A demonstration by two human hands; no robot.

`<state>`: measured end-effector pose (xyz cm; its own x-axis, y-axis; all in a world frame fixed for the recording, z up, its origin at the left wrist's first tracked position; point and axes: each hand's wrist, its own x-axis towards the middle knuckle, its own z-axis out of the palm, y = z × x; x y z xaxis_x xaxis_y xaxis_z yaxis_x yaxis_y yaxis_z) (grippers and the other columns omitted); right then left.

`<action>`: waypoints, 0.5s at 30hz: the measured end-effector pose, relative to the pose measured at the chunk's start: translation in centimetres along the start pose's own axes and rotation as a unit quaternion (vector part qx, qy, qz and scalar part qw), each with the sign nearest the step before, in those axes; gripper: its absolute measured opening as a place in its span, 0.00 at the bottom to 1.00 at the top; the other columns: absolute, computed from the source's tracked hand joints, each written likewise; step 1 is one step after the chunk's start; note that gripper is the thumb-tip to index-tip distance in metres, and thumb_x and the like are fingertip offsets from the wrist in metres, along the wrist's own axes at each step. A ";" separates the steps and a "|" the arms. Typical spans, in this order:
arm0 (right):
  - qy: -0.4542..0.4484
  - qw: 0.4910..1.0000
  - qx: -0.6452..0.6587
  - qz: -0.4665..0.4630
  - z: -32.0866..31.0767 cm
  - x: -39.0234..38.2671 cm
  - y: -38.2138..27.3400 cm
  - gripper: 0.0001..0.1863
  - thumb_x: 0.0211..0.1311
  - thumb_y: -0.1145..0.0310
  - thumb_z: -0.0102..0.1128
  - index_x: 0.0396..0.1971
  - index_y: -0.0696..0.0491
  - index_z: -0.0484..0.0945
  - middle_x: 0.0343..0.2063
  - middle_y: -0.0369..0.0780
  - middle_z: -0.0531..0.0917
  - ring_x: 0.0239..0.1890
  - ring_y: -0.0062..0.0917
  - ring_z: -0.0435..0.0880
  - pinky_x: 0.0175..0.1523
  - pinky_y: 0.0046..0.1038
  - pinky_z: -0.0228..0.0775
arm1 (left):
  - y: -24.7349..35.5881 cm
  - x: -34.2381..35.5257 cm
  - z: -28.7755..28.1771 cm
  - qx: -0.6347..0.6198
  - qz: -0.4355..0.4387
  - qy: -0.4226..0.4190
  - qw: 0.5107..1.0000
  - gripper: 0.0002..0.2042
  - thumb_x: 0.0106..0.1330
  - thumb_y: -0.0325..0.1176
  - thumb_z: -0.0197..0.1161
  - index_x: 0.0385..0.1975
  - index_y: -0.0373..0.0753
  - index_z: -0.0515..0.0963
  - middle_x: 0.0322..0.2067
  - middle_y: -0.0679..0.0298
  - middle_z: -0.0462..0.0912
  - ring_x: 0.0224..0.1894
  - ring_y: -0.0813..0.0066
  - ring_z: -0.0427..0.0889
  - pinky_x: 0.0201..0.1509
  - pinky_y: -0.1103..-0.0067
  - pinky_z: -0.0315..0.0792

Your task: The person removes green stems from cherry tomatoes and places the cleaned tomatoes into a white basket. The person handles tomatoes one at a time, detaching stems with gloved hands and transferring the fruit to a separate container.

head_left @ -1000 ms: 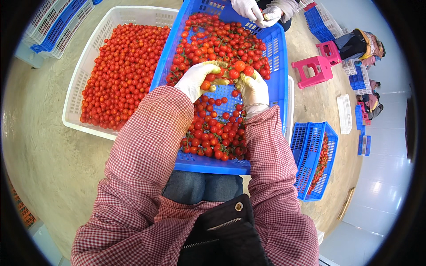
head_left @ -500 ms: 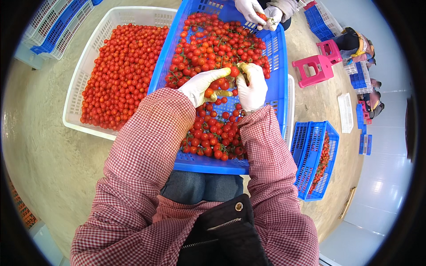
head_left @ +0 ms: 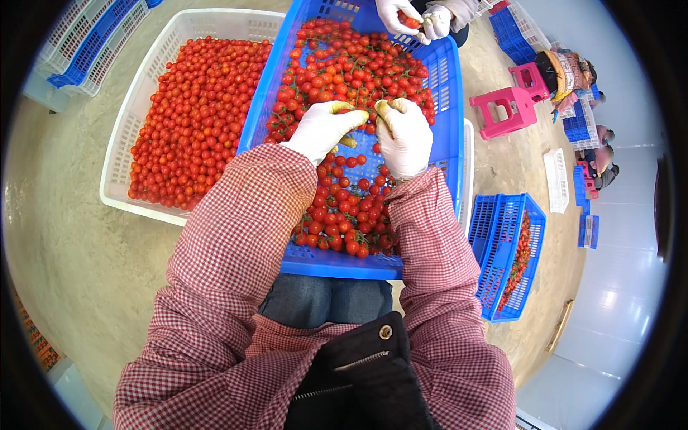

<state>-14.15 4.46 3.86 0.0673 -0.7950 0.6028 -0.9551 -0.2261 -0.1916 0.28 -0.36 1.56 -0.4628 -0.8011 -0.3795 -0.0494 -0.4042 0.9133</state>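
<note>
Both my hands wear white gloves with yellow-green stained fingertips and meet over a blue crate (head_left: pixel 337 266) of cherry tomatoes on green stems. My left hand (head_left: pixel 324 132) is closed, with red cherry tomatoes (head_left: pixel 345 110) showing at its curled fingers. Close by on the right, my right hand (head_left: pixel 405 136) is closed too, thumb and forefinger pinched near the left fingertips. What sits in that pinch is hidden. Loose and stemmed tomatoes (head_left: pixel 342 215) lie below my hands, and a bigger heap (head_left: pixel 333 72) lies beyond them.
A white crate (head_left: pixel 118 161) of loose, stemless tomatoes stands at the left. Across the blue crate, another person's gloved hands (head_left: pixel 416 18) hold a tomato. Pink stools (head_left: pixel 505 113) and nested blue crates (head_left: pixel 502 258) stand at the right. Stacked crates (head_left: pixel 89 46) rise at the far left.
The several tomatoes held between my hands are mostly out of sight. My left hand has turned slightly, and its fingers have drawn in. The other person's hands have shifted a little.
</note>
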 end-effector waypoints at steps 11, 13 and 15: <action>0.098 0.955 -0.134 0.248 -8.7 -1.8 10.1 0.11 0.43 0.71 0.62 0.31 0.51 0.77 0.30 0.41 0.78 0.34 0.33 0.78 0.40 0.32 0.70 | 2.8 1.2 -6.6 -0.583 0.204 0.073 0.783 0.14 0.63 0.43 0.51 0.37 0.37 0.70 0.37 0.55 0.77 0.36 0.67 0.78 0.20 0.85 0.69; 0.026 0.924 -0.251 0.288 -10.3 -3.0 12.5 0.14 0.42 0.68 0.63 0.33 0.51 0.77 0.33 0.43 0.78 0.35 0.34 0.78 0.41 0.32 0.70 | 2.8 1.0 -8.4 -0.647 0.231 0.159 0.709 0.24 0.61 0.48 0.51 0.47 0.33 0.62 0.45 0.51 0.71 0.46 0.57 0.74 0.32 0.77 0.76; -0.033 0.883 -0.369 0.290 -10.6 -3.8 13.3 0.17 0.41 0.66 0.63 0.36 0.51 0.76 0.35 0.44 0.78 0.36 0.34 0.79 0.41 0.32 0.70 | 2.5 0.7 -9.7 -0.749 0.187 0.118 0.624 0.36 0.59 0.52 0.53 0.58 0.32 0.48 0.52 0.48 0.65 0.52 0.51 0.69 0.48 0.68 0.74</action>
<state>-30.19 10.46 7.22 -0.5013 -0.6931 0.5180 -0.7608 0.6382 0.1177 8.45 -6.21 2.19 -0.0420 -0.9342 -0.3544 0.9884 0.0131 -0.1515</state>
